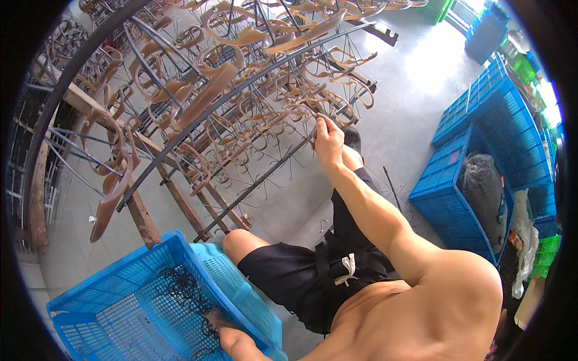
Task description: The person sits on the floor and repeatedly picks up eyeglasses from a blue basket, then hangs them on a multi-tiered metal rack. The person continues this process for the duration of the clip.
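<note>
My right hand point(326, 138) is raised to the rack, its fingers closed on a thin brown part at the end of a row of curved brown pieces point(205, 93), which hang from wire hooks on dark bars point(268, 171). My left hand point(226, 331) reaches into a blue plastic crate point(90, 289) at the lower left, at a tangle of black wire-like pieces point(177, 283); its fingers are blurred and partly hidden. A lighter blue basket point(265, 322) sits under that crate, beside my bent leg.
Rusty rack legs point(174, 198) stand at the left, with more laden racks behind. At the right are blue crates point(439, 186), one with a grey sack point(481, 192), plus white plastic point(521, 240) and green crates point(545, 253). A dark rod point(394, 192) is near my right forearm.
</note>
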### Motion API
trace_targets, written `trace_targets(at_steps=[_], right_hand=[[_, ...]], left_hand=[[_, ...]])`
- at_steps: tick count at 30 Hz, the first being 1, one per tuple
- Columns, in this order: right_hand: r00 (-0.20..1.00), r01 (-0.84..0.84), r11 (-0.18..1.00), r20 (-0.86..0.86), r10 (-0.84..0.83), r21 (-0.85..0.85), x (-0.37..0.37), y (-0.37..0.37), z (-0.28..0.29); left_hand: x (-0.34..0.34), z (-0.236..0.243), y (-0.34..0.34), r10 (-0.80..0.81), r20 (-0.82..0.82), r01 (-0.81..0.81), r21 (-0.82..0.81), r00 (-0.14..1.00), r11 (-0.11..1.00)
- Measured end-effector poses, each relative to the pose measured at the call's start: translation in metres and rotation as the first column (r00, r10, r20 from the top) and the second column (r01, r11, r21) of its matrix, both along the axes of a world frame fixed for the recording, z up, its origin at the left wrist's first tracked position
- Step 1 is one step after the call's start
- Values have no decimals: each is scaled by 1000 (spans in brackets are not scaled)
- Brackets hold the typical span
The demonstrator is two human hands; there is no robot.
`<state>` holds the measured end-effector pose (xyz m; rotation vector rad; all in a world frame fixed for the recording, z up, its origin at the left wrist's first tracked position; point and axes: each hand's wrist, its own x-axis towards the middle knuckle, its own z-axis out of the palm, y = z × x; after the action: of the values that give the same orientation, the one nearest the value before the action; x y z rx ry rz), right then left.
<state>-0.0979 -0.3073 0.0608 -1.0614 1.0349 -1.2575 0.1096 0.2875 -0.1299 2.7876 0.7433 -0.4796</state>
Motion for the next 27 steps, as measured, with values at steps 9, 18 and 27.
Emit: trace_targets(at_steps=[9,18,27], right_hand=[[999,-43,999,0,44,-33,-2,-5,-6],[941,-236,969,-265,208,-75,-5,8,1],[892,-238,941,-438,113,-241,-14,-8,11]], left_hand=[[12,9,8,-153,405,127,91,901,988],[39,155,-72,331,408,-41,-577,851,816],[-81,261,-190,344,511,501,-856,788,123]])
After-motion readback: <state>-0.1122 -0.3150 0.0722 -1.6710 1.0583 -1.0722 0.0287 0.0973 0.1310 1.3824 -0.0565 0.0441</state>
